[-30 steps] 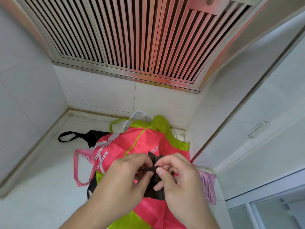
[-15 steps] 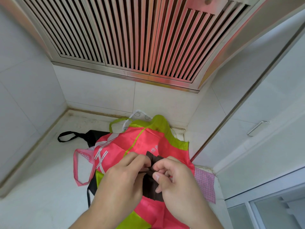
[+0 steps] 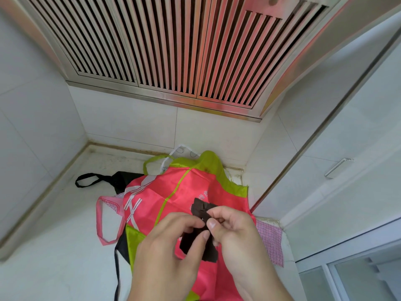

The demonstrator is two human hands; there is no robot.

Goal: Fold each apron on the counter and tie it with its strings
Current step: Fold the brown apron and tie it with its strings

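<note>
My left hand [image 3: 171, 246] and my right hand [image 3: 234, 231] meet over a small dark brown folded apron [image 3: 200, 235], held just above the pink and lime apron [image 3: 186, 192] that lies spread on the white table [image 3: 54, 257]. Both grips are pinched together on the brown bundle's string [image 3: 204, 215] at its middle, thumb and forefinger of each hand closed on the thin tie where it crosses the folds; the knot itself is hidden under my fingertips [image 3: 211, 224], so I cannot tell how far it is drawn.

The brown cloth is light and soft and looks ready to spring open if I let go, so I judge the hold belongs right at the crossing of the string, with the bundle pressed flat by my other fingers. The string is narrow and probably slips easily; it wants a firm pinch close to the knot, not at its loose ends.

The pink apron looks thin and slick, likely to slide on the smooth table. Beneath and beside it lie a black apron [image 3: 121, 179] with its loop [image 3: 86, 181] toward the wall, and a pink checked one [image 3: 271, 242] at the right edge.

No containers are in view.
</note>
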